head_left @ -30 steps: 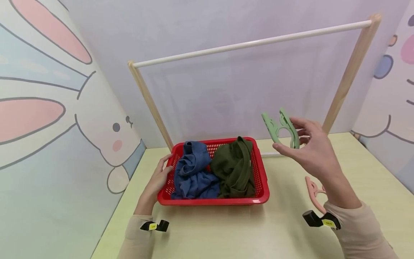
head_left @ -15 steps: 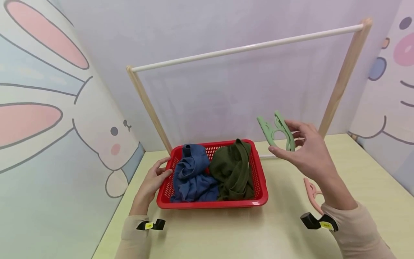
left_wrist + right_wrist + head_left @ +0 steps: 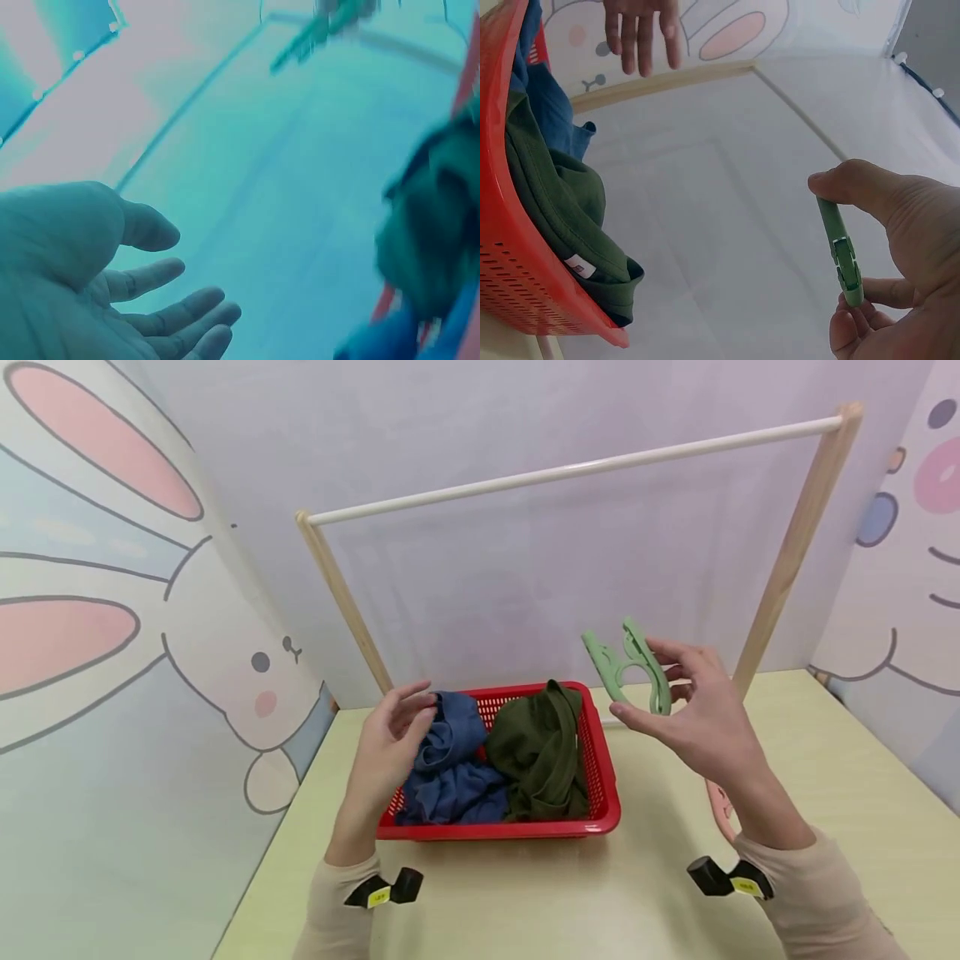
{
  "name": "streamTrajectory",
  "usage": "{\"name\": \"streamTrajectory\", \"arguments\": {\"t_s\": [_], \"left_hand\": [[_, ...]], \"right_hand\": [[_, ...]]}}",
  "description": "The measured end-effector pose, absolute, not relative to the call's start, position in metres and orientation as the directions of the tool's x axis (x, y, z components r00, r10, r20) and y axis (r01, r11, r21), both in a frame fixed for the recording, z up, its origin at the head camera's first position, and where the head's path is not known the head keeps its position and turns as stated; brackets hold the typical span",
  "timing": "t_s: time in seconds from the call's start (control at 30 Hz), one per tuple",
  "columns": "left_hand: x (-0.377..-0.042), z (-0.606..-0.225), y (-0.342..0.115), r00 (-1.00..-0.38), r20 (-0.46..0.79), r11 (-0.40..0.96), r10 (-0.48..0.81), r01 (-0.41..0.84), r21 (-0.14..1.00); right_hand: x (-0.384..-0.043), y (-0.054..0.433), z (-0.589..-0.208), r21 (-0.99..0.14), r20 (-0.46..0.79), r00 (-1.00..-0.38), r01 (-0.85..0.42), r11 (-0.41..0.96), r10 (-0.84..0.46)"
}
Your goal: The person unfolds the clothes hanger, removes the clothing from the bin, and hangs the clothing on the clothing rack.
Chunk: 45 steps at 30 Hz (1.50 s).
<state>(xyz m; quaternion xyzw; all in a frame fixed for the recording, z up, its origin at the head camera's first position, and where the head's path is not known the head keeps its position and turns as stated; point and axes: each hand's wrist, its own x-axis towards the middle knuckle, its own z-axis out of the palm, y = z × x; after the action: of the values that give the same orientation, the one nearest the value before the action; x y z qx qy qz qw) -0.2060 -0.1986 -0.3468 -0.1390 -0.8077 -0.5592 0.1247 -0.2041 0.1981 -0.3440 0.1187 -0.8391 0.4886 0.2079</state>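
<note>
- Head view: bright, even; soft shadows on tabletop (image 3: 510, 902), small glint on red basket (image 3: 495, 832) rim.
- Left wrist: heavy cyan cast, upper left washed out; green hanger (image 3: 318, 34), dark cloth (image 3: 429, 232) blurred.
- Right wrist: greyer, dimmer, mostly sharp.

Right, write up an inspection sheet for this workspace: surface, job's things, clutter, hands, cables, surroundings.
Surface: pale table.
Job's things: red basket holding blue cloth and dark green cloth; green hanger held above the table; pink hanger on the table, partly hidden.
Clutter: nothing seen.
Hands: left hand at the basket's left end, holding nothing; right hand pinches the green hanger.
Cables: dark cord-like line in the right wrist view; cannot tell if cable.
Surroundings: rack behind the basket; cartoon rabbit on left wall.
</note>
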Motion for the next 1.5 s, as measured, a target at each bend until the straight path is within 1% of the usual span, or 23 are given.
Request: {"name": "streamTrajectory", "arguments": {"t_s": [0.1, 0.23, 0.4, 0.6, 0.7, 1.03, 1.27, 1.5], "left_hand": [[-0.209, -0.34, -0.176, -0.906, 0.396, 0.246, 0.152, 0.422, 0.872], [-0.214, -0.336, -0.149, -0.881, 0.427, 0.165, 0.202, 0.46, 0.872], [-0.216, -0.336, -0.12, -0.875, 0.423, 0.122, 0.235, 0.458, 0.88], [-0.217, -0.34, -0.093, -0.882, 0.399, 0.103, 0.251, 0.434, 0.895], [-0.217, -0.343, -0.086, -0.891, 0.385, 0.092, 0.242, 0.416, 0.905], [-0.22, -0.349, -0.076, -0.9, 0.368, 0.016, 0.232, 0.382, 0.924], [-0.22, -0.354, -0.074, -0.899, 0.385, -0.001, 0.211, 0.393, 0.919], [-0.218, -0.352, -0.072, -0.905, 0.372, -0.041, 0.205, 0.372, 0.927]], "right_hand": [[-0.204, 0.191, -0.345, -0.774, 0.491, -0.871, -0.432, 0.462, 0.009], [-0.205, 0.181, -0.345, -0.764, 0.533, -0.846, -0.479, 0.432, 0.005], [-0.203, 0.174, -0.345, -0.742, 0.571, -0.821, -0.52, 0.423, -0.009], [-0.202, 0.166, -0.35, -0.683, 0.629, -0.777, -0.565, 0.462, -0.02], [-0.203, 0.162, -0.354, -0.662, 0.647, -0.762, -0.582, 0.472, -0.032], [-0.204, 0.154, -0.36, -0.61, 0.651, -0.752, -0.602, 0.515, -0.108], [-0.203, 0.149, -0.365, -0.599, 0.65, -0.75, -0.605, 0.525, -0.123], [-0.205, 0.146, -0.366, -0.588, 0.655, -0.744, -0.611, 0.529, -0.132]]}}
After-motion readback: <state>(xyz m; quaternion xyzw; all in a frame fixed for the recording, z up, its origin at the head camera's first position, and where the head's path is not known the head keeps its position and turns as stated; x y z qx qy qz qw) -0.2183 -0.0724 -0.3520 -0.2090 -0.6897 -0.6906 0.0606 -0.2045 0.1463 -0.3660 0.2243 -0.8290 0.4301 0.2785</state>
